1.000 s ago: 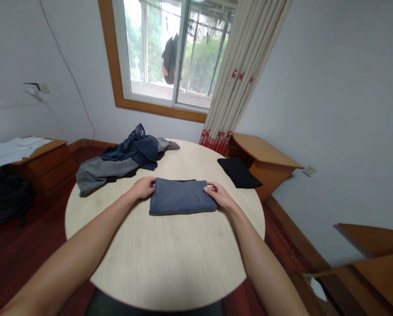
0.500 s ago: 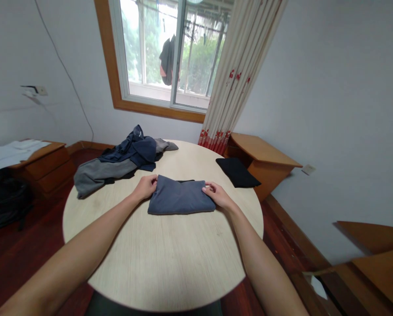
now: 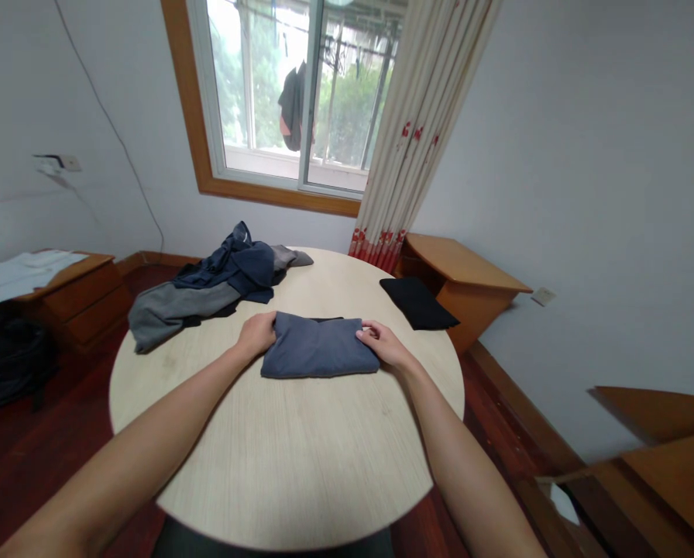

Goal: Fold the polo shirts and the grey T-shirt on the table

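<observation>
A folded dark blue-grey garment [image 3: 321,349] lies on the round pale table [image 3: 300,465]; its exact kind does not show. My left hand [image 3: 258,335] is closed on its far left corner, with the fingertips partly hidden behind the cloth. At the far right corner, my right hand [image 3: 385,343] pinches the fabric between thumb and fingers. A thin strip of black cloth shows behind the garment's far edge, between the two hands.
Back left on the table is a loose heap of navy and grey clothes [image 3: 225,271]. A folded black cloth [image 3: 418,303] lies near the right edge. Beyond the table stand a wooden desk [image 3: 463,263], a patterned curtain [image 3: 420,132] and a low wooden cabinet [image 3: 85,298].
The garment's far edge between my hands looks straighter, with less sag in the middle. My left hand has shifted very slightly left and down. My right hand keeps its place at the corner.
</observation>
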`<state>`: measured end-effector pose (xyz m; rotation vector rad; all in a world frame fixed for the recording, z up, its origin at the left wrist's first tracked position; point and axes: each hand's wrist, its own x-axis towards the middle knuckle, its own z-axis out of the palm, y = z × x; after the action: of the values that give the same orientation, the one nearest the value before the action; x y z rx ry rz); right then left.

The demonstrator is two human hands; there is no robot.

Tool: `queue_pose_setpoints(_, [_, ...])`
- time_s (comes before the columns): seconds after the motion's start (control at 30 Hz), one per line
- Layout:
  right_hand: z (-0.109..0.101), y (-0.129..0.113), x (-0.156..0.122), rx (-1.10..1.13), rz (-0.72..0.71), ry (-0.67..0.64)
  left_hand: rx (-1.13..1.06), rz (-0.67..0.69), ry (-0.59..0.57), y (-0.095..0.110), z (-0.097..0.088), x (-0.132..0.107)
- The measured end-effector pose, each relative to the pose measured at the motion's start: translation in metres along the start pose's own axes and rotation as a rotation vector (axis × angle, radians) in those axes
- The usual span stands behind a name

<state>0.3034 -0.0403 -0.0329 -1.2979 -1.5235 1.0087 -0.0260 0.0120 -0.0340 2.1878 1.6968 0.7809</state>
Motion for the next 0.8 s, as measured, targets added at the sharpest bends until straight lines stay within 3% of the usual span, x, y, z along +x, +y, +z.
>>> queue_pose_setpoints(0.1, [-0.001,0.001,0.001,-0.017,0.002,0.0,-0.114,0.04,-0.021,-0.003,-0.002,-0.001])
queue_pose_setpoints(0.2, [-0.001,0.001,0.001,-0.023,-0.001,0.01,-0.43,0.052,-0.122,-0.007,-0.005,0.0])
queue_pose_setpoints(0.37, [0.002,0.001,0.005,-0.057,-0.031,0.037,-0.984,-0.204,-0.216,-0.007,-0.008,-0.002])
queue_pose_setpoints(0.47, [0.005,0.003,0.009,-0.123,-0.034,0.094,-0.971,-0.224,-0.275,-0.005,-0.007,-0.004])
queue_pose_setpoints(0.6, [0.009,0.007,0.013,-0.114,0.003,0.146,-0.836,-0.174,-0.262,-0.007,-0.003,-0.002])
queue_pose_setpoints(0.8, [0.014,0.004,0.02,-0.061,-0.131,0.31,-1.006,-0.265,-0.261,-0.013,-0.006,0.0])
